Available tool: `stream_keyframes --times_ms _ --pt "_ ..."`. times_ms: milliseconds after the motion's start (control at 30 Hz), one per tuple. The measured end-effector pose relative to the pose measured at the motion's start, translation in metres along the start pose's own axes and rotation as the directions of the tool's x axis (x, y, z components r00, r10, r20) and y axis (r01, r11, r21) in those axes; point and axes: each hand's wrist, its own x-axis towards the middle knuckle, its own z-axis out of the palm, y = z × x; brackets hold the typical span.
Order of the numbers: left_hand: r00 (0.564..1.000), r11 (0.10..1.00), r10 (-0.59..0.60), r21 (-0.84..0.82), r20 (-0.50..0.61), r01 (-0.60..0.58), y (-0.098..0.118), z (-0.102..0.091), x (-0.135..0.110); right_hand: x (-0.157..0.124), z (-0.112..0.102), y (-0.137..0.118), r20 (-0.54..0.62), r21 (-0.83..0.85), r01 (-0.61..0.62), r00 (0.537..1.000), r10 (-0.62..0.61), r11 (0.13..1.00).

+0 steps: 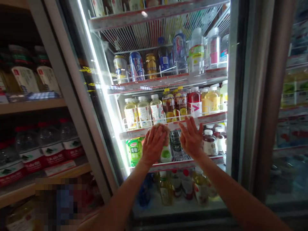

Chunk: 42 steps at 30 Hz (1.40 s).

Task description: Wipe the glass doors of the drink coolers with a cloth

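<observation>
My left hand (154,142) presses a light-coloured cloth (166,132) against the glass door of a lit drinks cooler, its fingers over the cloth. Most of the cloth is hidden beneath that hand. To its right, my right hand (192,138) is open and empty, fingers spread, at the same glass. Behind the glass, both hands overlap the price strip (134,133) of a middle shelf. Bottles with white caps (144,112) and dark bottles with yellow caps (181,102) stand above the hands. A green pack (134,152) shows left of my left hand.
Cans (136,65) and bottles fill a higher shelf, and more bottles (166,189) stand at the cooler's bottom. A door frame (257,96) runs down the right. At left, open wooden shelves (40,104) hold large red-labelled bottles (51,141). A patch at lower left is pixelated.
</observation>
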Motion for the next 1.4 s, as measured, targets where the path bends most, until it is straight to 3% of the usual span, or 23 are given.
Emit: stream_keyframes --times_ms 67,133,200,267,300,400,467,533,600,633,667,700,767,833,867,933,1033,1067,1100,1167,1267,1333,1400 --pt "1.0 1.0 -0.004 0.01 -0.01 0.005 -0.007 -0.001 0.001 0.0 0.0 0.001 0.006 0.0 0.004 1.0 -0.004 1.0" --pt "0.976 0.979 -0.186 0.058 -0.114 0.194 -0.025 -0.006 0.003 -0.001 0.0 0.001 0.008 0.005 0.004 1.0 -0.004 1.0" --pt "0.878 0.897 -0.405 0.077 -0.254 0.436 -0.04 -0.01 0.007 -0.001 0.0 0.0 0.008 0.003 -0.001 1.0 0.001 1.0" --pt "0.794 0.824 -0.518 0.065 -0.319 0.563 -0.039 -0.009 0.012 0.0 -0.001 -0.001 0.011 -0.002 -0.009 1.0 0.009 1.0" --pt "0.805 0.831 -0.514 0.062 -0.298 0.553 -0.033 -0.007 0.015 0.0 -0.001 -0.001 0.014 -0.002 -0.011 1.0 0.011 1.0" --pt "0.967 0.967 -0.245 0.052 -0.063 0.249 -0.015 0.0 0.02 0.0 -0.001 0.001 0.023 -0.002 -0.011 1.0 0.011 1.0" --pt "0.996 0.997 -0.069 0.046 0.05 0.067 -0.019 -0.001 0.022 -0.002 -0.001 0.001 0.025 -0.004 -0.001 1.0 0.001 1.0" --pt "0.987 0.983 -0.158 0.09 -0.01 0.159 -0.038 -0.007 0.026 -0.004 -0.002 0.0 0.018 -0.003 0.01 1.0 -0.01 1.0" --pt "0.903 0.909 -0.382 0.098 -0.196 0.406 -0.057 -0.014 0.031 -0.004 -0.004 -0.002 0.009 0.003 0.015 1.0 -0.015 1.0" --pt "0.85 0.87 -0.454 0.075 -0.265 0.488 -0.062 -0.015 0.034 -0.002 -0.005 -0.003 0.008 0.011 0.023 1.0 -0.023 1.0" --pt "0.835 0.863 -0.468 0.056 -0.29 0.503 -0.062 -0.016 0.037 0.004 -0.006 -0.003 0.006 0.022 0.037 0.999 -0.037 0.999" --pt "0.867 0.891 -0.422 0.053 -0.267 0.45 -0.059 -0.014 0.039 0.012 -0.007 -0.002 0.001 0.031 0.055 0.998 -0.055 0.998" --pt "0.976 0.978 -0.188 0.068 -0.113 0.196 -0.048 -0.009 0.044 0.035 -0.007 0.002 -0.021 0.034 0.086 0.996 -0.085 0.996" --pt "0.999 0.997 0.023 0.07 0.027 -0.025 -0.044 -0.005 0.049 0.064 -0.005 0.011 -0.04 0.006 0.075 0.996 -0.075 0.997" --pt "0.998 0.996 0.041 0.082 0.042 -0.045 -0.048 -0.005 0.052 0.078 -0.003 0.016 -0.044 -0.017 0.055 0.997 -0.056 0.998" --pt "0.989 0.981 -0.132 0.134 -0.067 0.14 -0.064 -0.008 0.06 0.098 0.0 0.027 -0.036 -0.056 0.029 0.999 -0.031 0.998" --pt "0.835 0.855 -0.444 0.125 -0.325 0.504 -0.085 -0.012 0.076 0.107 0.004 0.035 -0.027 -0.075 0.029 0.999 -0.031 0.997" --pt "0.821 0.847 -0.458 0.113 -0.34 0.519 -0.086 -0.011 0.081 0.107 0.005 0.036 -0.029 -0.074 0.032 0.999 -0.034 0.997" --pt "0.852 0.874 -0.423 0.112 -0.308 0.474 -0.084 -0.01 0.085 0.105 0.005 0.035 -0.032 -0.071 0.033 0.999 -0.035 0.997" --pt "0.959 0.959 -0.238 0.118 -0.151 0.257 -0.08 -0.009 0.088 0.102 0.004 0.034 -0.037 -0.059 0.035 0.999 -0.037 0.998" --pt "0.999 0.992 -0.038 0.12 -0.003 0.038 -0.094 -0.016 0.086 0.099 0.002 0.033 -0.041 -0.037 0.034 0.999 -0.035 0.999" --pt "0.988 0.977 -0.125 0.165 -0.086 0.138 -0.116 -0.024 0.086 0.101 0.001 0.034 -0.05 -0.03 0.042 0.998 -0.044 0.999" --pt "0.928 0.924 -0.281 0.191 -0.243 0.33 -0.131 -0.028 0.09 0.106 0.0 0.034 -0.058 -0.034 0.065 0.996 -0.066 0.997"
